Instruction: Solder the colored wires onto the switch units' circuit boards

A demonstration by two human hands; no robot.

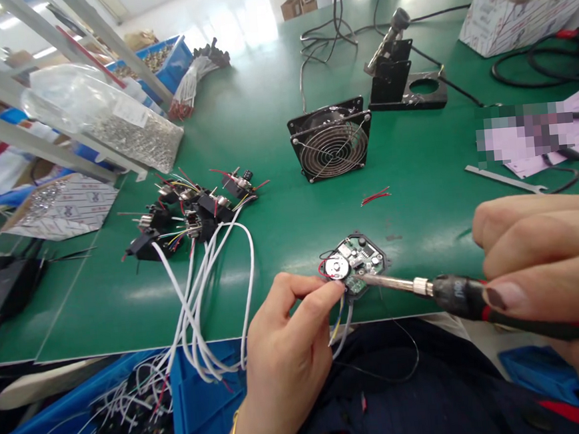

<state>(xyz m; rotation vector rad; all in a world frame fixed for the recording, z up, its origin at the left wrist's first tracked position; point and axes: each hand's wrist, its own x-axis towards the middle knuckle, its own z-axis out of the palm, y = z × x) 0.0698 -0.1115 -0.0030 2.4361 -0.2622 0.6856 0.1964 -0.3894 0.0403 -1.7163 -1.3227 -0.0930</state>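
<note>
We see our left hand [288, 357] pinched almost closed, thumb and fingers holding the edge of a small circuit board [357, 258] over the near edge of the green bench [416, 167]. Our right hand [543, 257] curls firmly around a soldering iron [459, 295], its tip at the board. The board looks light and stiff but fragile, trailing thin wires [340, 323]; its rim seems the safest hold. Beyond lie a small fan [331, 140] and a heap of connectors [189, 211] with long white cables [196, 304].
</note>
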